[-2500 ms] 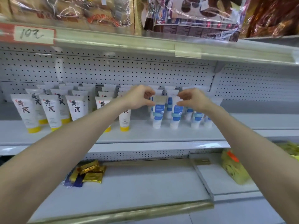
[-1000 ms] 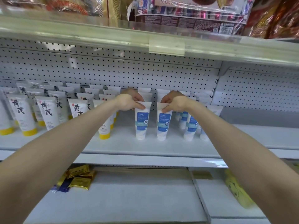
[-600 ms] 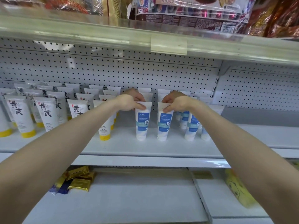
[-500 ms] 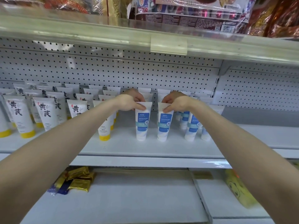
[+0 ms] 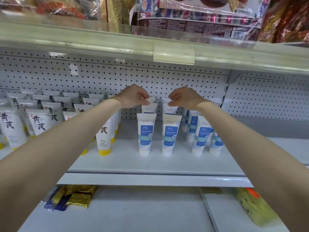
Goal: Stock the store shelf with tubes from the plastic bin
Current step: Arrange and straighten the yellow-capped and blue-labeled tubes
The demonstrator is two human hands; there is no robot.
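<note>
Two white tubes with blue labels stand side by side at the front of the white shelf (image 5: 150, 166): the left front tube (image 5: 145, 133) and the right front tube (image 5: 170, 134). Neither hand touches them. Behind each stands a second-row tube. My left hand (image 5: 133, 97) pinches the top crimp of the rear left tube (image 5: 150, 107) with curled fingers. My right hand (image 5: 184, 97) pinches the top of the rear right tube (image 5: 170, 108) the same way. The plastic bin is out of view.
More blue-label tubes (image 5: 200, 133) stand to the right, and rows of yellow-capped tubes (image 5: 39, 121) to the left. A pegboard back wall sits close behind. The upper shelf edge (image 5: 173, 53) hangs low overhead. Gold packets (image 5: 78, 196) lie on the lower shelf.
Both hands have let go of the two front tubes and moved up and back to the tops of the tubes behind them. The front tubes stay standing.
</note>
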